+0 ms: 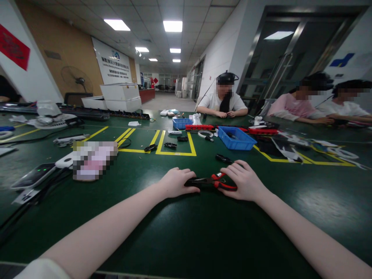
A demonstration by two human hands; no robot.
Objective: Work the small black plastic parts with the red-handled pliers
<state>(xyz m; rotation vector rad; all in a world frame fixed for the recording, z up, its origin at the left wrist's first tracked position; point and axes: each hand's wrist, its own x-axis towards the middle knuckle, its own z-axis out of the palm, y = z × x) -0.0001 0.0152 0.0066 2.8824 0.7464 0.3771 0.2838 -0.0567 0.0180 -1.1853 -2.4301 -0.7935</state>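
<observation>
My right hand [244, 181] is wrapped round the red and black handles of a pair of pliers [216, 181], whose dark jaws point left. At the jaw end, my left hand [178, 183] is closed on a small black piece [190, 181]. The piece and the jaw tips meet there, partly hidden by my fingers, so I cannot make out its kind. Just beyond my right fingers a black cylindrical part [223, 158] lies on the green table [186, 236]. Similar black parts [170, 145] lie further off, around a yellow taped square.
A blue bin [236, 138] and a smaller blue tray [182, 123] stand beyond my hands, near red strips [200, 127]. To the left lie a phone-like device [35, 175], a pixelated pink item [95, 162] and black cables. Across the table sits a person [223, 102]; others sit right.
</observation>
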